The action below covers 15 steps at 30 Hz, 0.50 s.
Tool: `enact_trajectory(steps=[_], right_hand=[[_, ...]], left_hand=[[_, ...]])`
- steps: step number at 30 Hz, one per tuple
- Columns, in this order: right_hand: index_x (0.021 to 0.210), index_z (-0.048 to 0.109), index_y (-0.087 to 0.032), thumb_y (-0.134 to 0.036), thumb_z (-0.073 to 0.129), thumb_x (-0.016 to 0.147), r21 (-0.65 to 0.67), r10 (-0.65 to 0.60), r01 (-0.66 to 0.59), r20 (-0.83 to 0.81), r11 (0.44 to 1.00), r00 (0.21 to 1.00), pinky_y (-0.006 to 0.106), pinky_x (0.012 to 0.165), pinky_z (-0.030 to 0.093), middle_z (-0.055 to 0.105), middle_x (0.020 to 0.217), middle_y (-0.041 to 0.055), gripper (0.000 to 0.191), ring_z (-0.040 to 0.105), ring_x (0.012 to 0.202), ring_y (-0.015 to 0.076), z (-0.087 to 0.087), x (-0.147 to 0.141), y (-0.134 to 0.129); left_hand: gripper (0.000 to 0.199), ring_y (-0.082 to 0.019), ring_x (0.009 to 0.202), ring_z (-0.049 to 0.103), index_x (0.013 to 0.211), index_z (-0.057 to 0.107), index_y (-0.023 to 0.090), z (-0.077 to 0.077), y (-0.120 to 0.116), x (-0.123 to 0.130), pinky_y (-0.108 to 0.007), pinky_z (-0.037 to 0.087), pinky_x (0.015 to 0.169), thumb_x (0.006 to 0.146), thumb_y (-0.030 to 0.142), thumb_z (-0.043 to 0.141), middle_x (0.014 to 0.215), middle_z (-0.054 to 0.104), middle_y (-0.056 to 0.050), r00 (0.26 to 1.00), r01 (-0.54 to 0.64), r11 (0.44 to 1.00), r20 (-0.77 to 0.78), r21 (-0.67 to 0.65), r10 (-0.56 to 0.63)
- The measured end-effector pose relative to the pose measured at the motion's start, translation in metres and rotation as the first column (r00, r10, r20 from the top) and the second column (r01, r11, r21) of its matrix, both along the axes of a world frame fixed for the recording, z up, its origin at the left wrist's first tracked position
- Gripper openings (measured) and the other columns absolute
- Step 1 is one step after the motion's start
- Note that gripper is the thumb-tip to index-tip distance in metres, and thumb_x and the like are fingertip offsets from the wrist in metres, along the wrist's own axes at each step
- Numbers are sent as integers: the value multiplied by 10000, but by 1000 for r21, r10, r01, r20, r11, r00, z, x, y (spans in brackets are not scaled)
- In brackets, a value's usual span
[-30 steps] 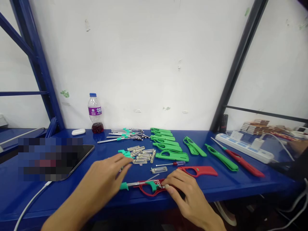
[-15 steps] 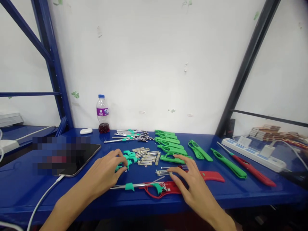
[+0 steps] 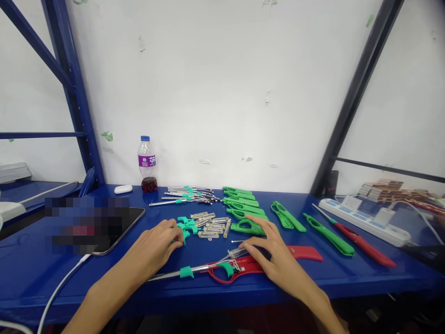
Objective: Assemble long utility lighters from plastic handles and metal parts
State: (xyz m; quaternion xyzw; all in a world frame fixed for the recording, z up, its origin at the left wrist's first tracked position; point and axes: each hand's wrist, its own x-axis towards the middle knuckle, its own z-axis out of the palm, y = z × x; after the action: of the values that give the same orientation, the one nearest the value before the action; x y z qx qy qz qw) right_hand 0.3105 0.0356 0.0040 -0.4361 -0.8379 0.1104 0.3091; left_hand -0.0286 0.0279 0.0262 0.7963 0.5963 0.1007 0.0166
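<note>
My right hand (image 3: 274, 255) pinches a clear lighter fuel tank (image 3: 236, 253) between thumb and fingers, tilted above a red lighter half-shell (image 3: 250, 265). In that shell lie a teal trigger (image 3: 227, 268), white wires and a metal rod (image 3: 167, 275) with a teal collar (image 3: 187, 272). My left hand (image 3: 158, 243) rests beside the pile of teal triggers (image 3: 189, 225), fingers curled and thumb pressed in; what they hold, if anything, is hidden. Behind my right hand lies another red shell half (image 3: 306, 253), and a thin screwdriver shaft (image 3: 237, 241) shows by its fingertips.
Several clear tanks (image 3: 212, 225) lie mid-table, metal rods (image 3: 187, 195) behind them. Green shells (image 3: 243, 204) lie in a row; a red lighter (image 3: 361, 241) and power strip (image 3: 365, 222) lie right. A tablet (image 3: 121, 227), earbud case (image 3: 123, 189) and bottle (image 3: 147, 167) are left.
My right hand has picked the clear tank up off the table and brought it nearer the red shell, tilting it. My left fingers have curled in more. The rod's left end has shifted towards me.
</note>
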Motion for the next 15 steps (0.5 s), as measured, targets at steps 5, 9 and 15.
enact_trajectory(steps=[5,9,15], right_hand=[[1000,795,-338,-474,565,1052,-9,-13,13,-13,1000,1000,627,1215,350,454,1586,19,271,310,1525,341,2,-3,7],[1005,812,-345,-473,675,997,-8,44,-44,81,999,996,607,1194,374,503,1546,33,188,326,1507,350,9,-2,17],[965,800,-337,-425,767,940,-86,139,-124,203,989,969,567,1191,380,482,1575,6,97,328,1514,330,28,-5,26]], left_hand=[[210,-262,991,648,982,637,221,1,-4,2,-322,402,713,1028,217,432,1090,622,-75,999,-22,1000,-34,-14,21],[203,-233,869,654,978,625,226,1,-5,4,-316,371,663,1018,193,429,1091,611,-65,998,-35,999,-56,-26,34],[237,-240,815,664,992,615,224,2,-4,5,-328,365,645,1031,196,383,1094,600,-72,996,-42,998,-76,-38,39]])
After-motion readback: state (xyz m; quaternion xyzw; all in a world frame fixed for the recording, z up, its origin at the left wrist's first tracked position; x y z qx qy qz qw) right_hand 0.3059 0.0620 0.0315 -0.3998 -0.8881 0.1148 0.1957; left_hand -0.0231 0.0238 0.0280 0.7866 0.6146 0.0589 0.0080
